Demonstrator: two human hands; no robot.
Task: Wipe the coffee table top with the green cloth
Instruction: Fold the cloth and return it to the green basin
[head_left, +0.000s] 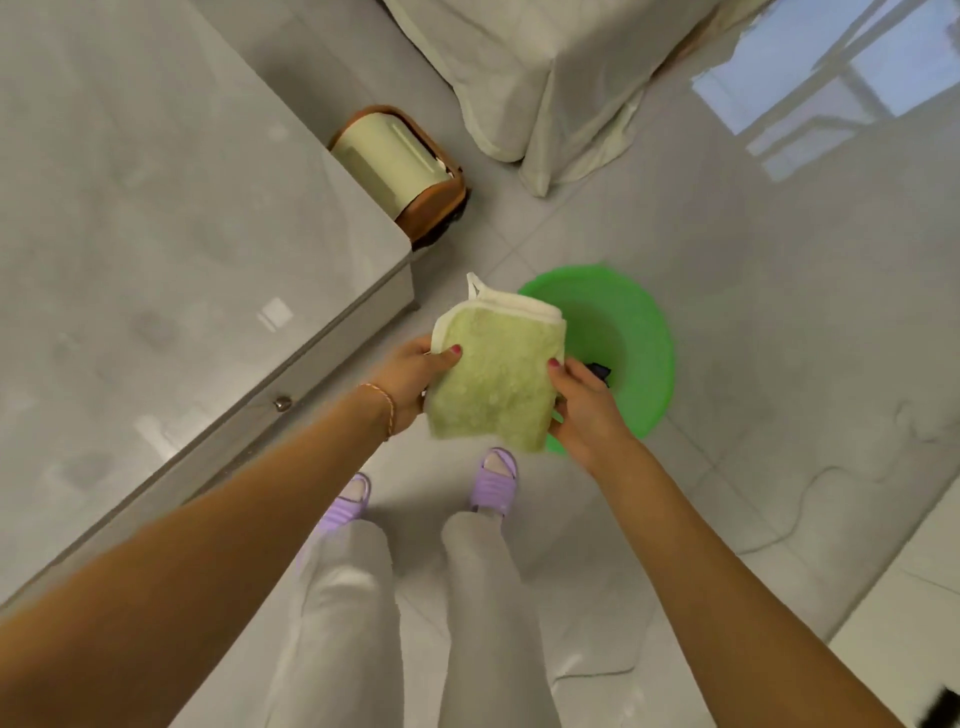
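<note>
A folded pale green cloth (496, 371) with a white hem and a small loop hangs in the air between my hands, above the floor. My left hand (413, 382) pinches its left edge, thumb on top. My right hand (584, 410) grips its right edge with the thumb on the upper face. The coffee table (171, 223) fills the left of the view, with a glossy grey marble-look top; its corner lies just left of the cloth. A small metal knob (283, 402) sits on its side panel.
A green plastic basin (631, 332) stands on the tiled floor right of the cloth, with something dark inside. A small bin (402, 166) with a cream lid stands behind the table corner. A cream-covered sofa (545, 73) is at the top. My feet in purple slippers (493, 480) are below the cloth.
</note>
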